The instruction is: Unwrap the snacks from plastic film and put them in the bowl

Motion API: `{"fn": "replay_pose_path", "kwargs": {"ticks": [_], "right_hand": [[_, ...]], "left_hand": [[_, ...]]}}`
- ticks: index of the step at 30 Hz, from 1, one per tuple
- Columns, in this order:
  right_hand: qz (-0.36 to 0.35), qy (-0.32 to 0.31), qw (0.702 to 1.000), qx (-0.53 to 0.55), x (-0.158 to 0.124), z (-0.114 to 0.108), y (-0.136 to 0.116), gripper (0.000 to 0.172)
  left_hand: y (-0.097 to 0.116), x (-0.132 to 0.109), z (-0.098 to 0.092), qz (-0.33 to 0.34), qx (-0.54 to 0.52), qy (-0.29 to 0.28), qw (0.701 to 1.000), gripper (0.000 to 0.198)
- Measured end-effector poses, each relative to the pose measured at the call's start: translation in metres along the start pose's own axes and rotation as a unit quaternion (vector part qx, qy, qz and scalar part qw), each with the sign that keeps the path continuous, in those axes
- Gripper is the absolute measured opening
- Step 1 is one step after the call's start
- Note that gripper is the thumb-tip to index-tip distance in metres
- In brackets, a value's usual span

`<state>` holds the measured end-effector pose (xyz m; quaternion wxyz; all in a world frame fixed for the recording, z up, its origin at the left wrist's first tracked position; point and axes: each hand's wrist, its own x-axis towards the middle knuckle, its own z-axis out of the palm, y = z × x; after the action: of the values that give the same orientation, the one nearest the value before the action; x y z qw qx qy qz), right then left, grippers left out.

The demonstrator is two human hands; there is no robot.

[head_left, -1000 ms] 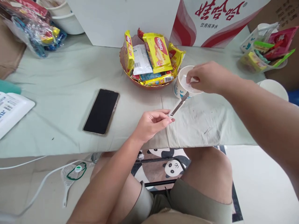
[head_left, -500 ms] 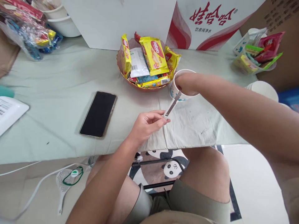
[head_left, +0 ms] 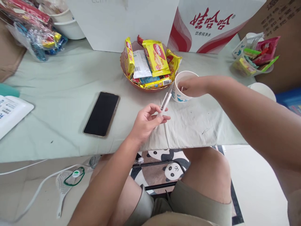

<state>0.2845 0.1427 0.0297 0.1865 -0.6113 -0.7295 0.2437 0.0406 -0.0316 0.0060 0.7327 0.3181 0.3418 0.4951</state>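
Note:
My left hand (head_left: 148,121) is closed around a slim white tool with a grey metal strip (head_left: 166,101), its kind not clear to me. That tool slants upward, its far end close to the side of a white paper cup (head_left: 184,96) with blue print. Into the cup's mouth reaches my right hand (head_left: 194,86), fingers bent together and partly hidden by the rim. A small white bit shows at those fingertips, too little to name. Just behind and left of the cup stands a reddish gold-rimmed bowl (head_left: 141,87) filled with wrapped snacks (head_left: 156,58).
A black phone (head_left: 101,113) lies left of my left hand. Behind the bowl stands a white carton (head_left: 131,25). At right are a clear tub of snacks (head_left: 256,61) and a white round lid or cup (head_left: 262,89). Bagged snacks (head_left: 37,34) and a white packet (head_left: 14,110) are at left.
My left hand has drawn the white tool slightly left and turned it more upright, away from the cup's rim. My right hand stays in the cup, its fingers raised a little. The view has shifted slightly.

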Motion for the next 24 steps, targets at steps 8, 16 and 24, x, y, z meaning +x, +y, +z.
{"fn": "replay_pose_path", "kwargs": {"ticks": [8,16,24], "right_hand": [[-0.063,0.214,0.972,0.074,-0.132,0.002,-0.068,0.003],[0.055,0.226,0.972,0.043,-0.152,0.056,-0.048,0.054],[0.121,0.082,0.953,-0.264,-0.107,-0.004,-0.039,0.027]], "left_hand": [[0.006,-0.003,-0.003,0.009,-0.023,0.003,1.000,0.040],[0.009,-0.004,-0.005,0.041,0.055,0.056,0.996,0.022],[0.016,0.010,0.007,0.050,0.060,0.084,0.993,0.020]]}}
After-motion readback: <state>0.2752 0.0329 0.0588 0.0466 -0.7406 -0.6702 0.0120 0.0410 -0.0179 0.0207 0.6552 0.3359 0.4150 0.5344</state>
